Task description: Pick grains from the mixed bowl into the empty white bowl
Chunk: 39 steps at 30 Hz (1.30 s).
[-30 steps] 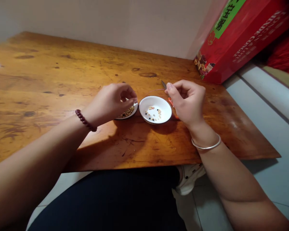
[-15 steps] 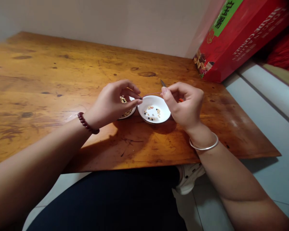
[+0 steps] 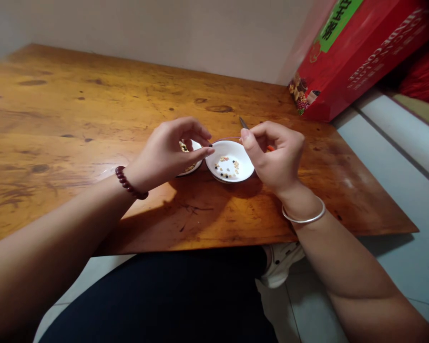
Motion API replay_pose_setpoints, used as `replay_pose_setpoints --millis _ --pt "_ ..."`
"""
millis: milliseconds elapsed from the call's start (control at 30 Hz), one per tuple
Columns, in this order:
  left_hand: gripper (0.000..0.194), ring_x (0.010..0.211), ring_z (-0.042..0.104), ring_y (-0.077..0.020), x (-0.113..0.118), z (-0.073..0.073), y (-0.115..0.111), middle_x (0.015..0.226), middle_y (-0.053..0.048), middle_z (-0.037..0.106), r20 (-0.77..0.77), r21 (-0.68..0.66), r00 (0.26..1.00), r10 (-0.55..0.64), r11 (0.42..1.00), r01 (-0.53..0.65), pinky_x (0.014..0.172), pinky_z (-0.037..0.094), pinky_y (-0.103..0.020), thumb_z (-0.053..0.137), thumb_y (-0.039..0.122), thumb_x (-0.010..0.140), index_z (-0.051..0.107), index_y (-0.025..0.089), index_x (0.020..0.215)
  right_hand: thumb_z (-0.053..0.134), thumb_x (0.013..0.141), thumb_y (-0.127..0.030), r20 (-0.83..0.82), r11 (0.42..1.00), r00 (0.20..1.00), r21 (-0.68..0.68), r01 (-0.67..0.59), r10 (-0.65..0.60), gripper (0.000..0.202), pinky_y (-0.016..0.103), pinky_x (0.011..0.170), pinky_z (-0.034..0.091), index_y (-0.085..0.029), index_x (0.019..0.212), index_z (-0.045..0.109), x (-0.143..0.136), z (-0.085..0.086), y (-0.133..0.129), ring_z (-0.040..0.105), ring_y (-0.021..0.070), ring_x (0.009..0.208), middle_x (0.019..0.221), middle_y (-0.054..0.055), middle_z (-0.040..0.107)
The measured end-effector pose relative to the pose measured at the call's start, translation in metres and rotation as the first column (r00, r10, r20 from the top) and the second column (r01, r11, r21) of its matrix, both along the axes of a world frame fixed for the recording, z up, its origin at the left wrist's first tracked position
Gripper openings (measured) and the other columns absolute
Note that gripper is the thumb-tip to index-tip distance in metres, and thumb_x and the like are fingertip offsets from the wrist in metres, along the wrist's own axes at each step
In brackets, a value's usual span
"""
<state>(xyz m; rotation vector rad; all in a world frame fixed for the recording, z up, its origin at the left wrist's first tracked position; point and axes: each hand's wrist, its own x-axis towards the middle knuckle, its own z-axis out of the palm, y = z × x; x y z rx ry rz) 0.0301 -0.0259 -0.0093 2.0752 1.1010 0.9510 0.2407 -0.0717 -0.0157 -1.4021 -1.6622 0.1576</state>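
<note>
In the head camera's view, two bare hands flank one white bowl (image 3: 238, 148) on a wooden bench (image 3: 103, 114). The left hand (image 3: 171, 147), at the white bowl's left, pinches one black bead (image 3: 210, 145) between thumb and forefinger by the bowl's left rim, its other fingers loosely curled. The right hand (image 3: 275, 147), at the white bowl's right, is nearly closed, thumb against forefinger on one thin pinkish strand (image 3: 225, 138) that runs along the bowl's far rim toward the left fingertips; whether strand and bead touch is too small to tell. Inside the white bowl, four black beads (image 3: 227, 176) can be counted among pale beads (image 3: 236, 166) in a rough ring, the pale ones too tiny to number. One second bowl (image 3: 196, 145), just beside the white bowl on its left, holds more small beads (image 3: 190, 168), partly hidden by the left hand and beyond counting. One pointed metal tool (image 3: 243, 123) shows behind the white bowl, to its right, with a bit of orange visible past the right hand's fingers. One dark red bracelet (image 3: 128, 183) circles the left wrist, one silver-coloured bangle (image 3: 305, 220) the right, both nearer the wearer than the white bowl. Well beyond the bowl, to its right, is one red box (image 3: 361, 52) with a green label.
</note>
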Motion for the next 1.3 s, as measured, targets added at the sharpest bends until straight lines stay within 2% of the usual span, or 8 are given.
replay_pose_setpoints --millis 267,533,867,1033,1300 --pt "0.032 0.078 0.065 -0.0179 0.0 0.002 -0.002 0.093 -0.008 0.074 -0.037 0.023 0.999 0.002 1.0 -0.001 0.067 0.052 -0.029 0.079 0.043 0.078 0.071 0.018 0.096 0.053 0.097 -0.047 -0.005 1.0 1.0 0.023 -0.006 0.007 0.035 0.031 0.066 0.047 -0.023 0.075 0.066 0.0 0.0 -0.001 0.062 0.0161 0.074 0.077 0.004 0.066" --pt "0.033 0.08 0.065 -0.0182 0.0 -0.001 0.0 0.094 -0.008 0.074 -0.031 0.02 0.999 -0.018 1.0 0.018 0.069 0.053 -0.029 0.079 0.045 0.078 0.071 0.017 0.096 0.055 0.096 -0.046 0.016 1.0 1.0 0.031 -0.001 0.0 0.034 0.032 0.066 0.047 -0.023 0.074 0.066 0.0 0.002 -0.002 0.061 0.0162 0.072 0.073 0.003 0.065" --pt "0.033 0.078 0.065 -0.0168 -0.001 0.0 -0.001 0.092 -0.006 0.073 -0.057 0.067 0.998 -0.036 0.997 0.04 0.071 0.054 -0.03 0.078 0.044 0.08 0.07 0.016 0.096 0.06 0.094 -0.046 0.027 0.977 0.994 0.183 -0.109 0.106 0.037 0.028 0.058 0.042 -0.021 0.068 0.064 0.002 -0.007 0.007 0.05 0.0107 0.056 0.06 -0.002 0.059" --pt "0.027 0.082 0.067 -0.0174 0.0 0.0 -0.004 0.093 -0.006 0.074 -0.074 0.101 0.996 -0.04 0.994 0.048 0.074 0.056 -0.029 0.076 0.042 0.082 0.07 0.018 0.094 0.062 0.093 -0.048 0.055 0.973 0.976 0.079 -0.215 0.211 0.034 0.027 0.059 0.041 -0.02 0.073 0.069 0.002 -0.009 0.008 0.051 0.0105 0.056 0.064 -0.001 0.064" --pt "0.022 0.084 0.071 -0.0171 0.003 -0.003 -0.012 0.09 -0.004 0.075 -0.06 0.09 0.996 -0.061 0.994 0.066 0.074 0.056 -0.028 0.074 0.039 0.084 0.07 0.019 0.095 0.056 0.094 -0.06 -0.004 0.958 0.963 -0.095 -0.269 0.27 0.046 0.027 0.06 0.04 -0.019 0.081 0.072 -0.008 -0.017 0.006 0.054 0.0125 0.062 0.067 0.001 0.065"
